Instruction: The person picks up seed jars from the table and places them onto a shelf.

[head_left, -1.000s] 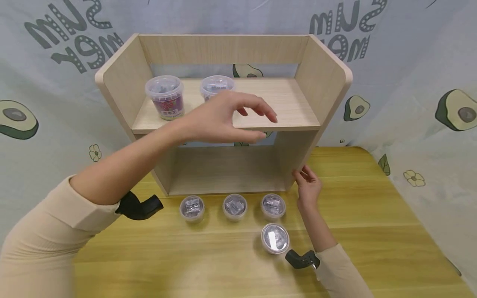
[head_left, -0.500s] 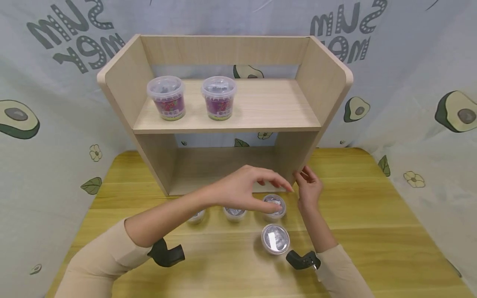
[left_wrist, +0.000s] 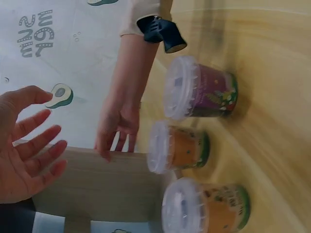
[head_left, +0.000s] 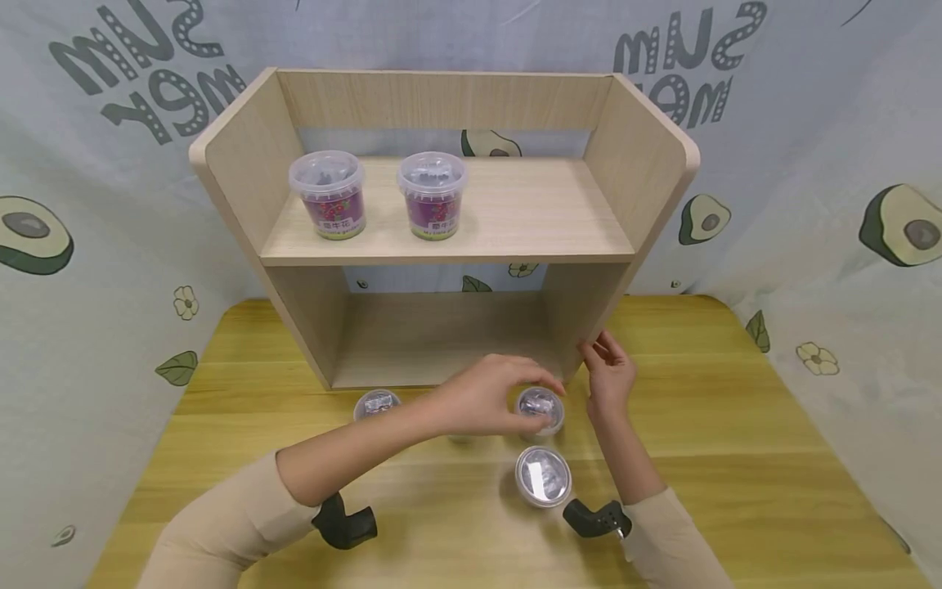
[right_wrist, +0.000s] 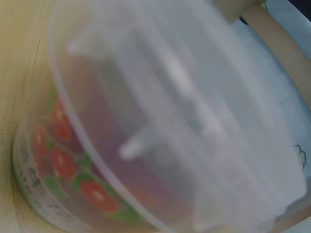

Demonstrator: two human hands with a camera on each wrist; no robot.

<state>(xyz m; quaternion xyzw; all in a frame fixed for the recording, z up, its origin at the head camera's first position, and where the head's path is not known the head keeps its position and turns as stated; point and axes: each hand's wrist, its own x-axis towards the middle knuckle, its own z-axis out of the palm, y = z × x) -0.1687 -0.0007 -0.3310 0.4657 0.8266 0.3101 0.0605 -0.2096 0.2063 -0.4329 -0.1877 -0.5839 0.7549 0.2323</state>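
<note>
- Table: yellow wood, its far edge against a printed cloth; bare board lies open to the right of the hands and along the near edge.
- Shelf: one unit standing at the back of the table; its upper board is free on the right half, and the lower bay is open.
- Tubs: six counted. Two stand side by side on the upper board, left and middle. Four are on the table before the shelf, one hidden behind the reaching hand.
- Left hand: fingers curled over the rightmost front-row tub, grasping its lid rim.
- Right hand: fingers relaxed, tips touching the shelf's right front edge.
- Nearest tub: alone, just before the grasped one.
</note>
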